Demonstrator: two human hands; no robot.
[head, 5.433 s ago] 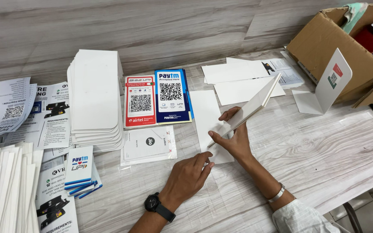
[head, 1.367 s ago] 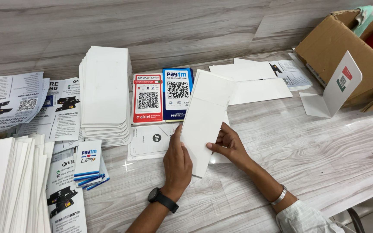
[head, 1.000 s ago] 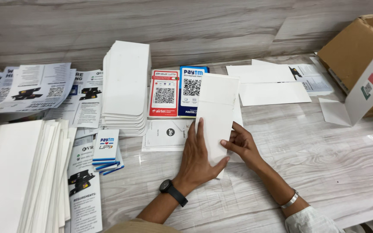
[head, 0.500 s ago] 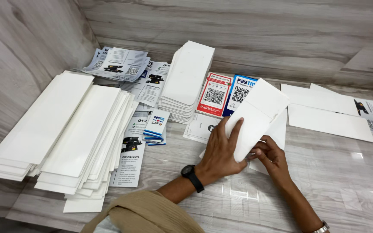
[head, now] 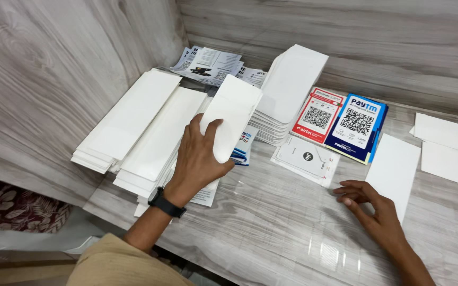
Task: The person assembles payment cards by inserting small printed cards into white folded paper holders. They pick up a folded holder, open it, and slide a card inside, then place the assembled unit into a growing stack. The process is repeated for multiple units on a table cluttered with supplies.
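1. Running wall to wall, a grey wood-grain table [head: 271,233] fills a corner, and panels of the same grey grain rise behind it and at the left.
2. The left hand [head: 200,159], a black watch [head: 166,202] on its wrist, grips a white card [head: 230,116] between thumb and fingers and holds it tilted above the white stacks.
3. 2 long stacks [head: 139,132] of flat white sheets lie side by side against the left wall, just beside that hand.
4. A taller card pile [head: 291,90] stands near the back wall, with printed leaflets [head: 210,63] fanned out in the corner behind it.
5. A red placard [head: 320,114] and a blue placard [head: 356,127] lie touching each other, and a white sleeve [head: 306,159] lies in front of them.
6. The right hand [head: 369,209] is empty, fingers loosely curled, fingertips on the table beside a loose white sheet [head: 396,167].
7. More white sheets [head: 449,143] lie at the right edge.
8. Below the left edge of the table, a floral cloth [head: 19,212] shows.
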